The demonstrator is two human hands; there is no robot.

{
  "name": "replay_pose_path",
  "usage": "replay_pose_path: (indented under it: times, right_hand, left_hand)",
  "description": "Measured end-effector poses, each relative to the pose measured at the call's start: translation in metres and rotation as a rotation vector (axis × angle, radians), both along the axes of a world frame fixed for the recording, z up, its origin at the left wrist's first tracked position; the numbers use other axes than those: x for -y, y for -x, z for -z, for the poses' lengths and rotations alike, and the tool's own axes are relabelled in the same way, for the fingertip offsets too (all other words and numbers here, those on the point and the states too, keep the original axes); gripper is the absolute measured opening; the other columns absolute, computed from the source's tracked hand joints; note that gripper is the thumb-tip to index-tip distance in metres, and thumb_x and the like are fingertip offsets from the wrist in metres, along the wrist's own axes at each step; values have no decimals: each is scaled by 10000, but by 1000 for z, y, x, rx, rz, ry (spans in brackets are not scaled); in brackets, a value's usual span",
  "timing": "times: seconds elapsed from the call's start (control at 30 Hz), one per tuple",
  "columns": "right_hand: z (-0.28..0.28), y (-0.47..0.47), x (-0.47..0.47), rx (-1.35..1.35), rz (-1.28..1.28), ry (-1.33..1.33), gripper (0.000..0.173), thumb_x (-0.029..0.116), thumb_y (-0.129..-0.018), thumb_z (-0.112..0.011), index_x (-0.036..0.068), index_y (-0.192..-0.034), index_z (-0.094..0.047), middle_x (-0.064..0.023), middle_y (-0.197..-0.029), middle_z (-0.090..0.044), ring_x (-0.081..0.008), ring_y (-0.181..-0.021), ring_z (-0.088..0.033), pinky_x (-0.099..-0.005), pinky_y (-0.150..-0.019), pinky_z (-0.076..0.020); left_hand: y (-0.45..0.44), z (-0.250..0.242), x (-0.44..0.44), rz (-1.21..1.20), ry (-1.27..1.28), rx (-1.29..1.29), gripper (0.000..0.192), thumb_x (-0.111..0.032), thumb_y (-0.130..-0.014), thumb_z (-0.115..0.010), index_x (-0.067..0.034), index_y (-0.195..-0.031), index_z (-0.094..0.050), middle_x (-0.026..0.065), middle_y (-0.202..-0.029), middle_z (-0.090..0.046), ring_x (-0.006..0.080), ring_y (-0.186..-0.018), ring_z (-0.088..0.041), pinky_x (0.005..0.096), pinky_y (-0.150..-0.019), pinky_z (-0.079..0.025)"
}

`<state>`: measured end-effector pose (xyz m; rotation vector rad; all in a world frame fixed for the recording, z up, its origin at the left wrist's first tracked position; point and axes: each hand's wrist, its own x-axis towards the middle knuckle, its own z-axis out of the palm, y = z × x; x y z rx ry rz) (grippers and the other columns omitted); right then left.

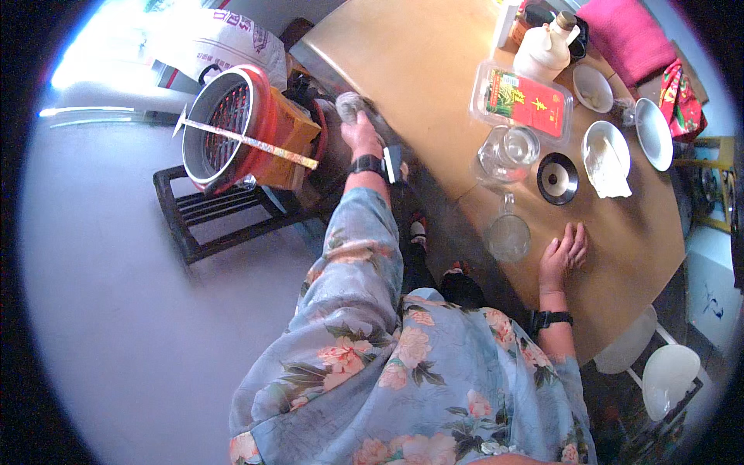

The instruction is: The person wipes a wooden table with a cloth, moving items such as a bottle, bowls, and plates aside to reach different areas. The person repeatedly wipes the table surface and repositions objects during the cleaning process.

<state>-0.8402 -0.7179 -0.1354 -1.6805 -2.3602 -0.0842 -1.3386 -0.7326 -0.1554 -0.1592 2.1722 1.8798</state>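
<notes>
My left hand (361, 135) is closed around a crumpled grey cloth (350, 106), held just off the curved edge of a wooden table (424, 116). Left of it stands a red pot with a steel rim (246, 116), a patterned strip (250, 142) lying across its top. My right hand (564, 253) rests on the tabletop, fingers loosely spread, holding nothing. Close to it are a glass mug (508, 235), a small dark-rimmed dish (557, 178) and a glass pitcher (507, 152). A white bowl (605, 152) with a paper tissue (609, 174) sits farther off.
Toward the table's far side are a clear plastic box with a red label (528, 104), a white jug (543, 51), another bowl (593, 88) and a pale oval dish (654, 133). A black slatted rack (224, 203) is at the left; a white stool seat (669, 381) stands lower right.
</notes>
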Motion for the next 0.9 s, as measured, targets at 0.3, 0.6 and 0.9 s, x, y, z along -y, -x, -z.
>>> replay_pose_path:
  times: [0.3,0.6,0.9]
  right_hand:
    - [-6,1,3,-66,-60,-27,482,172,-904,-544,48,-1363,-467,-168,-1491,-373,-380,-1368,-331,-522,-1108,-280]
    - [1,1,2,-109,-56,-36,492,148,-893,-549,46,-1367,-464,-167,-1492,-373,-378,-1363,-334,-514,-1117,-267]
    - [4,0,0,-92,-23,-8,491,129,-878,-551,41,-1356,-479,-150,-1501,-371,-375,-1367,-336,-511,-1122,-262]
  left_hand:
    - [-127,1,85,375,-321,323,323,-242,-952,-611,-9,-1175,-606,28,-1019,-643,151,-892,-597,319,-794,-484]
    - [-69,7,52,284,-317,347,314,-286,-949,-633,-29,-1130,-617,65,-947,-649,219,-777,-618,407,-698,-524]
    - [114,13,-17,781,1108,-532,378,-289,-839,-745,-1,-1063,-648,91,-997,-692,219,-874,-662,369,-743,-510]
